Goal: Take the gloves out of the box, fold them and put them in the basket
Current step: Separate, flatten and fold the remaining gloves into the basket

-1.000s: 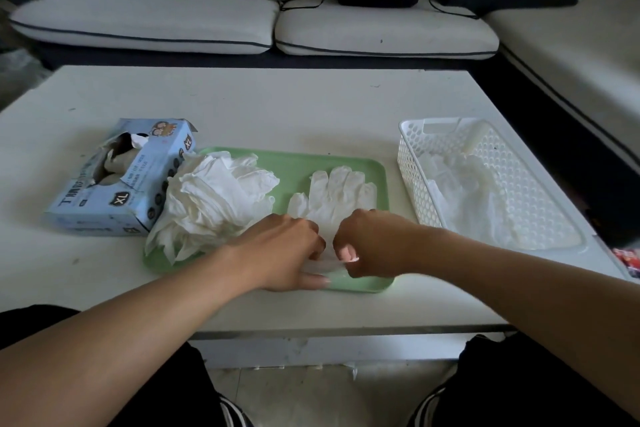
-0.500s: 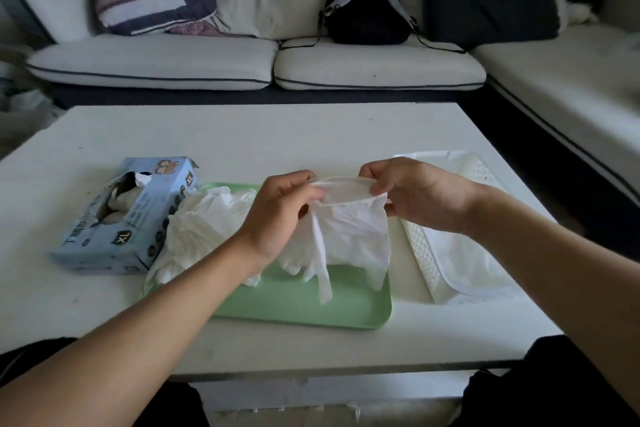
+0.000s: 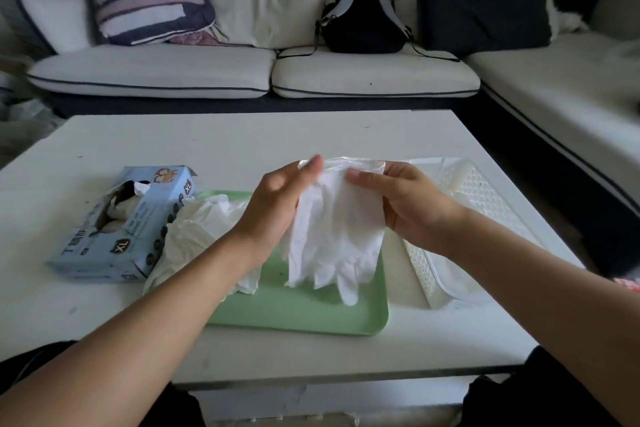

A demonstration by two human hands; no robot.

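White tabletop before a pale sofa, where a person's left hand and right hand each pinch the cuff of a white glove, holding it up so its fingers dangle just above a green tray. Left of the left hand, a heap of loose gloves lies on the tray beside the open blue glove box. Behind the right hand sits the white basket, partly hidden by the forearm. A black backpack rests on the sofa.
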